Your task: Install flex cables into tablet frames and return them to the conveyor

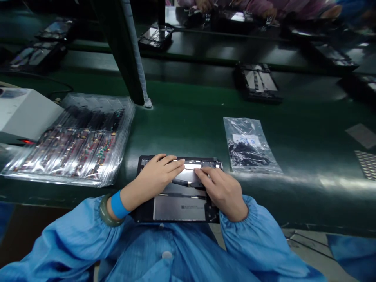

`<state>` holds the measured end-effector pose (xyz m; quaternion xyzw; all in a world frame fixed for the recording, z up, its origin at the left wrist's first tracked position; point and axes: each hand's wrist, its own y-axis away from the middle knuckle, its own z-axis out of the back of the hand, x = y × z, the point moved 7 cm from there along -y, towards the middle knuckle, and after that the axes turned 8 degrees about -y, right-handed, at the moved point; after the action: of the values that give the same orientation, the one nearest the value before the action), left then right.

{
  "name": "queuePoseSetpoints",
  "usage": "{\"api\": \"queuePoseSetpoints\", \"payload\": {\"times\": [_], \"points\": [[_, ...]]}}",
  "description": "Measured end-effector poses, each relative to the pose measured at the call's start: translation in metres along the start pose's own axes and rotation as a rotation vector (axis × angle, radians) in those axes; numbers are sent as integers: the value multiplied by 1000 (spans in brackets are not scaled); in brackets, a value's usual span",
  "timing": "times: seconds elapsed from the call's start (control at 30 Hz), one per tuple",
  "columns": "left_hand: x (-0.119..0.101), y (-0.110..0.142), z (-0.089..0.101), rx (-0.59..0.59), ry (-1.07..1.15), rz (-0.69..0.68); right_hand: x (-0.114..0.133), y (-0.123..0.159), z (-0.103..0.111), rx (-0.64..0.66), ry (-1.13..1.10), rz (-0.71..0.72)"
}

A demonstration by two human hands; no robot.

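An opened tablet (pixel 179 207) lies at the bench's front edge, its silver inner panels and black frame facing up. My left hand (pixel 157 172) rests across its upper left part, fingers stretched out flat and holding nothing. On the upper right part is my right hand (pixel 221 188), thumb and fingertips drawn together near a thin dark line along the bright upper strip. Whatever is between those fingertips is too small or hidden to make out. A dark flat cable (pixel 183 183) crosses the silver area between my hands.
A clear plastic tray (pixel 122 147) of circuit boards stands left, beside a white box (pixel 28 111). A clear bag (pixel 246 150) of small black parts lies right. Behind rises a dark post (pixel 123 55). Further tablets (pixel 258 82) sit on the line; co-workers' hands (pixel 204 4) show beyond.
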<state>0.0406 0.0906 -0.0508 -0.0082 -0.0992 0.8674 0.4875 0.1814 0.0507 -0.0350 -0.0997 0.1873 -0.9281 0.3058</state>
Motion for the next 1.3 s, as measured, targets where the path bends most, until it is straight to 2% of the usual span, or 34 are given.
{"api": "queuePoseSetpoints", "payload": {"times": [0.3, 1.3], "points": [[-2, 0, 1, 5, -23, -8, 1, -2, -2, 10, 30, -39], [-3, 0, -1, 3, -3, -8, 4, -4, -3, 30, 52, -38]]}}
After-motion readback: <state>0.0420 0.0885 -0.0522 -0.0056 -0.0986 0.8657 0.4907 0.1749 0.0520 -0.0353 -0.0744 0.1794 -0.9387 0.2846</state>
